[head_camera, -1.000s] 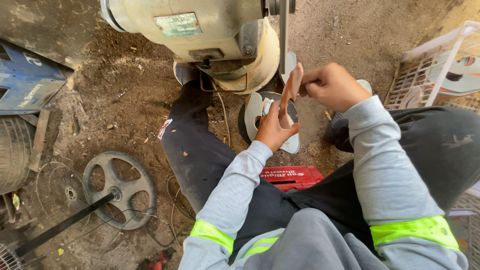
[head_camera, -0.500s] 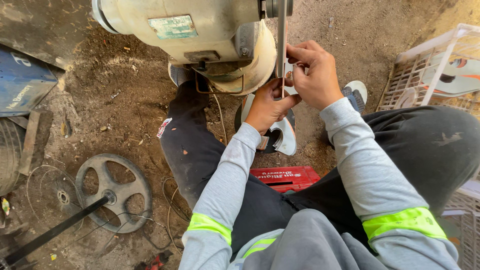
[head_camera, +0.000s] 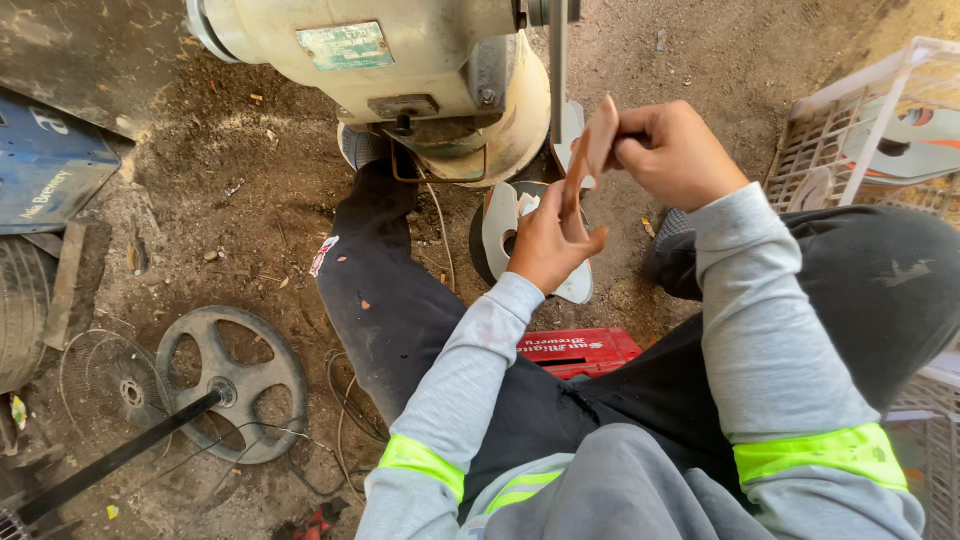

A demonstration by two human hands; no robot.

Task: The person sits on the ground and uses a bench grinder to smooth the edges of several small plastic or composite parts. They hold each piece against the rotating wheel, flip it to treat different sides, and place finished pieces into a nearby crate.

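Both hands have drawn back from the machine since half a second ago, when they were pressed close against its thin upright blade; now they sit nearer the body, with the workpiece lifted clear of it.

The right hand [head_camera: 672, 152] is closed in a pinch on the upper end of a thin reddish-brown strip [head_camera: 590, 160], thumb and fingers gripping it from the side. The left hand [head_camera: 548, 247] sits just below and grips the strip's lower end, its fingers curled around the narrow part. So the strip hangs between the two hands, nearly upright and tilted slightly, just to the right of the blade [head_camera: 557, 70] and in front of the cream-coloured machine [head_camera: 400, 60].

To handle this well, I judge it best to keep both grips firm at the two ends, so the strip does not flex, and to keep the fingertips off the line of the blade.

That strip looks flat, thin and curved, wider and paler at its top, darker toward the bottom; whether it is leather or wood I cannot tell.

Beneath the left hand lie pale flat cut-out pieces [head_camera: 500, 225] on the dirt floor [head_camera: 250, 180]. Below the forearms, a red crate [head_camera: 585, 350] shows under the legs. Right of the right hand stands a white plastic basket [head_camera: 850, 130], and far off to the left a spoked metal wheel [head_camera: 235, 380] rests on the ground.
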